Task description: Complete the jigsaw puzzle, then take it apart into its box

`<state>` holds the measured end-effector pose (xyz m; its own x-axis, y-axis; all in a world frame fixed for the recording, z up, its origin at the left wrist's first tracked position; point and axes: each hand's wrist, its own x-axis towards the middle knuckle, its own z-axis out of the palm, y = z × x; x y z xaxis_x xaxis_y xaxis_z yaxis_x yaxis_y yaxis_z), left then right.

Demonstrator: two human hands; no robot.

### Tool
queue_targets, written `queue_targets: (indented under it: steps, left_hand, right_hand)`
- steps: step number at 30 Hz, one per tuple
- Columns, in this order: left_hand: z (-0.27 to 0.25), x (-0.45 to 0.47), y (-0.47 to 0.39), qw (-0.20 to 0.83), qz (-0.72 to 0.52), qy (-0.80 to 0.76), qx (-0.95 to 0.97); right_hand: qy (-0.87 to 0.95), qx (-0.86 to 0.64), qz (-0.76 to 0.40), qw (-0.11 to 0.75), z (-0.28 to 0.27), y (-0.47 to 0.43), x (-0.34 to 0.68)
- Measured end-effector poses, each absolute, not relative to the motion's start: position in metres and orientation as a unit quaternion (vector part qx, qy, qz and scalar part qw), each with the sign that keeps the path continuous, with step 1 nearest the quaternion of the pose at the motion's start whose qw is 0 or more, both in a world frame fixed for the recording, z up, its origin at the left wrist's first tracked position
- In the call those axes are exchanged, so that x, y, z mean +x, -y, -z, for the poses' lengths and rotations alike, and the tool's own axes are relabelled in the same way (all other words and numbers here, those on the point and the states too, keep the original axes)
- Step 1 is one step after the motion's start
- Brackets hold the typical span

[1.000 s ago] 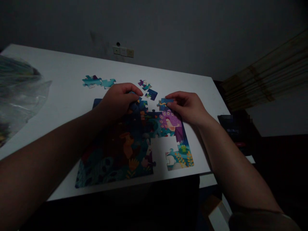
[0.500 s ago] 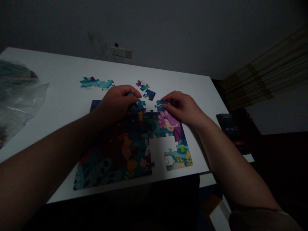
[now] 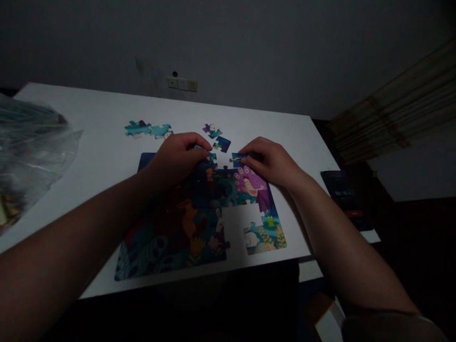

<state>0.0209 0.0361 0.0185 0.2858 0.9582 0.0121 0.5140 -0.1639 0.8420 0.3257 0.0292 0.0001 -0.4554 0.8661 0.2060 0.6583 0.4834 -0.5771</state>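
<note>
A partly assembled jigsaw puzzle [image 3: 185,218] with a dark animal scene lies on the white table, with gaps at its top edge and lower right. At the top edge my left hand [image 3: 181,154] is closed, thumb and forefinger pinching a blue puzzle piece [image 3: 211,160] that the fingers partly cover. Across the gap, my right hand [image 3: 270,159] has its fingers closed on another blue puzzle piece [image 3: 236,159] above the purple peacock. Just beyond the gap, between both hands, rests a loose dark-blue piece [image 3: 223,144].
Farther back lie a purple-and-teal piece [image 3: 213,130] and joined teal pieces [image 3: 147,129]. A clear plastic bag [image 3: 39,152] occupies the table's left side. Near the right edge is a dark flat object [image 3: 344,199]. Behind the table, the wall carries sockets [image 3: 182,84].
The camera view has shifted slightly, so the table appears a little lower. Both hands keep nearly the same places at the puzzle's top edge, and the gap between their pieces remains.
</note>
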Motion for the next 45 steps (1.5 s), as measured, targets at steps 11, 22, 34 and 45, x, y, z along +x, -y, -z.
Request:
queue_targets:
  steps: [11, 22, 34, 45]
  left_hand:
    - [-0.017, 0.022, -0.037, 0.368, -0.288, -0.526, 0.711]
    - [-0.014, 0.022, -0.039, 0.37, -0.296, -0.515, 0.714]
    - [-0.02, 0.018, -0.033, 0.545, -0.206, -0.484, 0.653]
    - [-0.001, 0.039, -0.025, 0.563, -0.314, -0.395, 0.654]
  right_hand:
    - [0.839, -0.423, -0.234, 0.249, 0.0, -0.028, 0.331]
    - [0.826, -0.433, -0.261, 0.25, -0.008, -0.03, 0.324]
    - [0.725, -0.526, -0.334, 0.293, 0.005, -0.028, 0.334]
    - [0.747, -0.459, -0.318, 0.362, -0.005, -0.009, 0.293]
